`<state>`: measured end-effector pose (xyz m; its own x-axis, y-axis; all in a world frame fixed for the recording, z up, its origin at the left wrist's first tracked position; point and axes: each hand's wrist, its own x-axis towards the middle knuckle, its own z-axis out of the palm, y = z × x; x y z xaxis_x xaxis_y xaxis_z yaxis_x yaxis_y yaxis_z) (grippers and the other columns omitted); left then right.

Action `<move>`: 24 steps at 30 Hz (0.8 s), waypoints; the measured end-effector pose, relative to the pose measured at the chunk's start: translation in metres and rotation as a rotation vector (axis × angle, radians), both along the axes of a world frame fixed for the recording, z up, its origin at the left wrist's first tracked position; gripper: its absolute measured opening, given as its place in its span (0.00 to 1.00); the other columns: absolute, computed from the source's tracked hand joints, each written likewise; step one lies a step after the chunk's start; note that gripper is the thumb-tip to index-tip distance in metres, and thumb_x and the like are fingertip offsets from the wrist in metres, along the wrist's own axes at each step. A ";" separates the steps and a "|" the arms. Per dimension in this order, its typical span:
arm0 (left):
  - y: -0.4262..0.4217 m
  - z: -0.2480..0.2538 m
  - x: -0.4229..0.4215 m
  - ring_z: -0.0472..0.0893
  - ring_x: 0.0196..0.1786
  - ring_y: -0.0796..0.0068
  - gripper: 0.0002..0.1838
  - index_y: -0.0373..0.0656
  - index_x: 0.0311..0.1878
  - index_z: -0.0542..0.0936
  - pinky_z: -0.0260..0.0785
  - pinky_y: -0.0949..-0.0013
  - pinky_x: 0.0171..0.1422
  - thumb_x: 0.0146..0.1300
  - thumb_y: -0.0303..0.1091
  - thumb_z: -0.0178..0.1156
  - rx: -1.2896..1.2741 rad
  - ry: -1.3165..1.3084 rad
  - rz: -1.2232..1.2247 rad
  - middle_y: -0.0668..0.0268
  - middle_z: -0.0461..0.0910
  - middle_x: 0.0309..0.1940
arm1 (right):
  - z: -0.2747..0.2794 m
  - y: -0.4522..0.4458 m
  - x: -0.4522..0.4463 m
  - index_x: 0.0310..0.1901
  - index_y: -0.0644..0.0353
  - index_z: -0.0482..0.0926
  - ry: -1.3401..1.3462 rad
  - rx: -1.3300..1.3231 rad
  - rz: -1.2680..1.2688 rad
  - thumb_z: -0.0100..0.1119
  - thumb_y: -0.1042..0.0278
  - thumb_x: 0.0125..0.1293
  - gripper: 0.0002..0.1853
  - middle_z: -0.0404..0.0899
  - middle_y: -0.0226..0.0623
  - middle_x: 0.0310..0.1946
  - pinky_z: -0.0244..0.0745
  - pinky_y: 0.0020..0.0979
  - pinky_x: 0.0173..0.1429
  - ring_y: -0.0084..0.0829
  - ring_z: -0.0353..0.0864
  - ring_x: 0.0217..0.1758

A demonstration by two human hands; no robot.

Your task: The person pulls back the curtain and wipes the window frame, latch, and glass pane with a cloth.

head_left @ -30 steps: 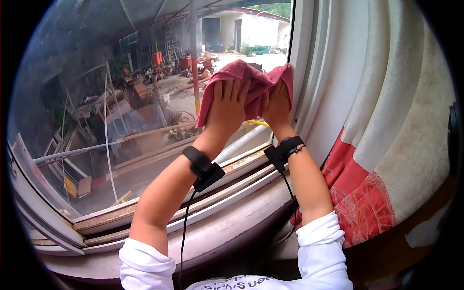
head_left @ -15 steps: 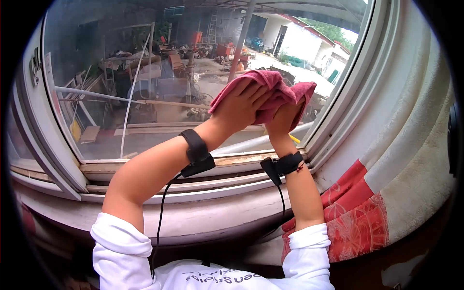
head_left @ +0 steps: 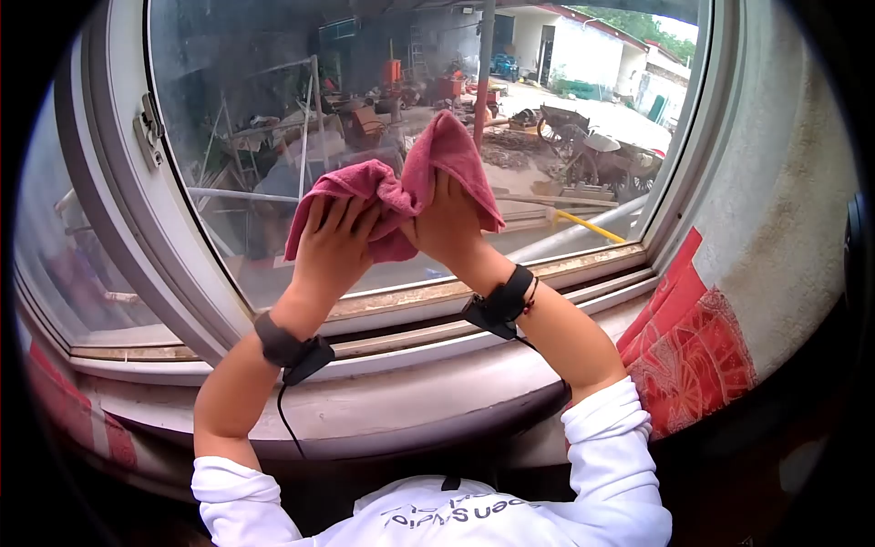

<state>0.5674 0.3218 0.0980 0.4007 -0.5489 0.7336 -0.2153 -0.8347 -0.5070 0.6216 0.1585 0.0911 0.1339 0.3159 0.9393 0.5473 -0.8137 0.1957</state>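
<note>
A pink cloth point(head_left: 442, 146) is spread and bunched against the window glass point(head_left: 237, 100), low and near the middle of the pane. My left hand point(head_left: 337, 239) presses on its left part, fingers bent over the fabric. On the right part lies my right hand point(head_left: 451, 223), its fingers partly tucked under a raised fold. Both hands hold the cloth side by side, thumbs close together. Black straps with small boxes and cables sit round both wrists.
A white window frame point(head_left: 118, 182) with a latch point(head_left: 149, 132) runs up the left. Below the glass is a sill point(head_left: 410, 401). A red and white curtain point(head_left: 693, 365) hangs at right. Outside lie a yard with clutter and a yellow pole point(head_left: 591, 228).
Both hands and the cloth have moved left and somewhat down across the glass. My view has turned a little, and the cloth's right part now stands up in a peak.
</note>
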 end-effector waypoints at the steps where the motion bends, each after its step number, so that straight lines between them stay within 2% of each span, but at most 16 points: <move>1: 0.006 -0.003 -0.006 0.65 0.54 0.67 0.24 0.47 0.48 0.72 0.46 0.55 0.63 0.41 0.37 0.55 -0.007 0.026 -0.008 0.66 0.68 0.49 | -0.004 0.010 -0.003 0.49 0.71 0.65 0.018 -0.044 0.037 0.50 0.54 0.50 0.30 0.67 0.53 0.44 0.66 0.37 0.50 0.47 0.68 0.47; 3: 0.015 -0.001 -0.016 0.65 0.54 0.65 0.23 0.46 0.46 0.73 0.48 0.55 0.63 0.41 0.38 0.56 0.011 0.085 0.024 0.65 0.69 0.48 | -0.012 0.028 -0.012 0.48 0.70 0.65 0.159 -0.027 0.142 0.51 0.54 0.51 0.29 0.69 0.47 0.43 0.67 0.34 0.49 0.40 0.69 0.47; 9: 0.022 0.006 -0.028 0.64 0.55 0.63 0.22 0.45 0.45 0.73 0.50 0.53 0.61 0.43 0.38 0.56 -0.005 0.118 0.030 0.63 0.67 0.49 | -0.004 0.018 -0.016 0.50 0.67 0.65 -0.018 -0.084 0.179 0.53 0.53 0.48 0.30 0.69 0.44 0.43 0.65 0.33 0.52 0.38 0.70 0.46; 11: 0.024 0.003 -0.027 0.63 0.55 0.59 0.23 0.44 0.46 0.72 0.49 0.50 0.61 0.43 0.38 0.55 -0.002 0.114 0.018 0.60 0.65 0.51 | 0.005 0.014 -0.015 0.49 0.66 0.67 -0.031 -0.197 0.296 0.52 0.53 0.49 0.29 0.70 0.42 0.42 0.67 0.34 0.48 0.37 0.68 0.48; 13: 0.017 0.000 -0.026 0.62 0.55 0.53 0.25 0.44 0.48 0.71 0.48 0.46 0.60 0.43 0.38 0.56 -0.027 0.130 0.078 0.55 0.63 0.52 | 0.009 0.008 -0.006 0.48 0.63 0.67 0.028 -0.235 0.357 0.52 0.55 0.49 0.26 0.71 0.40 0.41 0.69 0.33 0.44 0.35 0.70 0.45; 15: 0.014 0.003 -0.022 0.61 0.55 0.51 0.25 0.44 0.49 0.70 0.47 0.45 0.60 0.43 0.39 0.56 -0.054 0.101 0.048 0.53 0.62 0.52 | 0.016 -0.002 -0.002 0.46 0.60 0.68 0.260 -0.325 0.480 0.52 0.57 0.49 0.23 0.73 0.39 0.38 0.70 0.32 0.40 0.34 0.73 0.40; 16: 0.012 0.006 -0.020 0.60 0.55 0.48 0.26 0.44 0.49 0.70 0.46 0.43 0.59 0.43 0.39 0.56 -0.065 0.080 0.023 0.50 0.61 0.53 | 0.022 -0.007 0.000 0.45 0.56 0.69 0.028 -0.397 0.371 0.52 0.59 0.49 0.20 0.74 0.37 0.36 0.71 0.31 0.37 0.34 0.75 0.36; 17: 0.009 0.009 -0.018 0.60 0.55 0.48 0.26 0.44 0.49 0.70 0.46 0.43 0.59 0.43 0.39 0.56 -0.071 0.077 0.027 0.50 0.61 0.53 | 0.027 -0.012 0.001 0.45 0.56 0.69 0.025 -0.403 0.376 0.52 0.59 0.49 0.20 0.74 0.37 0.36 0.71 0.31 0.37 0.34 0.75 0.36; 19: 0.000 0.017 -0.012 0.59 0.56 0.46 0.26 0.44 0.49 0.70 0.45 0.42 0.59 0.44 0.39 0.56 -0.116 0.026 -0.018 0.48 0.60 0.53 | 0.036 -0.020 0.001 0.45 0.53 0.69 0.196 -0.314 0.322 0.52 0.59 0.48 0.20 0.73 0.35 0.37 0.71 0.31 0.37 0.35 0.74 0.37; 23: -0.020 0.036 0.000 0.57 0.58 0.44 0.24 0.44 0.49 0.70 0.41 0.41 0.61 0.47 0.41 0.55 -0.144 -0.028 -0.057 0.44 0.57 0.54 | 0.050 -0.049 0.002 0.46 0.54 0.69 -0.023 -0.219 0.195 0.55 0.58 0.46 0.23 0.72 0.36 0.37 0.71 0.33 0.37 0.37 0.74 0.35; 24: -0.027 0.040 0.007 0.56 0.58 0.42 0.25 0.44 0.50 0.70 0.39 0.41 0.61 0.48 0.42 0.55 -0.151 -0.031 -0.074 0.43 0.56 0.55 | 0.050 -0.059 0.006 0.47 0.53 0.67 0.015 -0.206 0.144 0.53 0.57 0.48 0.23 0.72 0.36 0.38 0.71 0.33 0.38 0.36 0.75 0.36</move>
